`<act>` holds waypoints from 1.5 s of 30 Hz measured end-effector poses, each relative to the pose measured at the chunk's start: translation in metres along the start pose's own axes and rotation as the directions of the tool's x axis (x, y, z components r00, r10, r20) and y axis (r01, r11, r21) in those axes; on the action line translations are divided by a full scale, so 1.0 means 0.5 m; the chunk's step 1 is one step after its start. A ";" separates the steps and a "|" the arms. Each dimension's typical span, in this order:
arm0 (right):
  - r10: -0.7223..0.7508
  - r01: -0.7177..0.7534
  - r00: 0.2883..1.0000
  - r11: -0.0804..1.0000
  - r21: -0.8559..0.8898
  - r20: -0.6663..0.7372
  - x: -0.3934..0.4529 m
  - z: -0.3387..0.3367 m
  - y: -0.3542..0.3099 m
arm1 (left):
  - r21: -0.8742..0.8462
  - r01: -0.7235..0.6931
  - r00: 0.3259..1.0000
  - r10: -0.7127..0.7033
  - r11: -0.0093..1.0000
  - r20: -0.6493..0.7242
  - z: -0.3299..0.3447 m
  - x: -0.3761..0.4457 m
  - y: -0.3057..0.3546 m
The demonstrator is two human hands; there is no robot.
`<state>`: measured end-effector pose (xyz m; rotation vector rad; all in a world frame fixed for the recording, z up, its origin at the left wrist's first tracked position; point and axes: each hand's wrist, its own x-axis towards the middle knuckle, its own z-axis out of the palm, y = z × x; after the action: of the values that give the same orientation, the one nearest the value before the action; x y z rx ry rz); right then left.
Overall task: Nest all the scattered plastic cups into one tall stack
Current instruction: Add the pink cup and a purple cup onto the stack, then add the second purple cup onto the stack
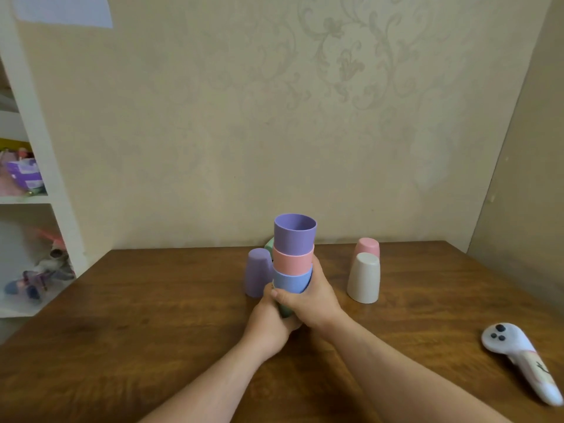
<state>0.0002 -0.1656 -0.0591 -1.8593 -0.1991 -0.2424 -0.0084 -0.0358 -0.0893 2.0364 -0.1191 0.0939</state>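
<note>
Now, your hands: left hand and right hand both wrap the stack's base.
Stack: upright, mid-table.
Loose cups: purple cup, white cup, pink cup, upside down.

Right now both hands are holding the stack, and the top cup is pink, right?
Not quite. The head view shows the top cup is purple; the pink cup sits just under it. The left hand and right hand do both hold the stack.
</note>
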 end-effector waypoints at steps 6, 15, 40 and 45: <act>0.085 -0.086 0.996 0.996 -0.025 -0.012 0.000 -0.015 0.046 | 0.217 -0.122 0.980 0.083 0.969 0.181 -0.034 0.024 -0.004; 0.103 -0.098 0.984 0.994 0.045 -0.144 -0.002 -0.003 0.079 | 0.850 -0.524 0.781 0.434 0.063 0.449 -0.162 0.113 -0.022; 0.103 -0.101 0.988 0.995 0.024 -0.117 0.003 -0.020 0.043 | 0.834 0.056 0.986 0.100 0.549 -0.131 -0.248 0.142 0.013; 0.111 -0.115 0.980 0.993 -0.012 -0.165 0.025 -0.018 0.013 | 0.215 0.109 0.974 -0.061 0.970 -0.219 -0.238 0.118 -0.001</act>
<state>0.0133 -0.1758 -0.0592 -1.8550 0.0227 -0.3183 0.0485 0.0683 -0.0291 2.2409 0.1186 0.2791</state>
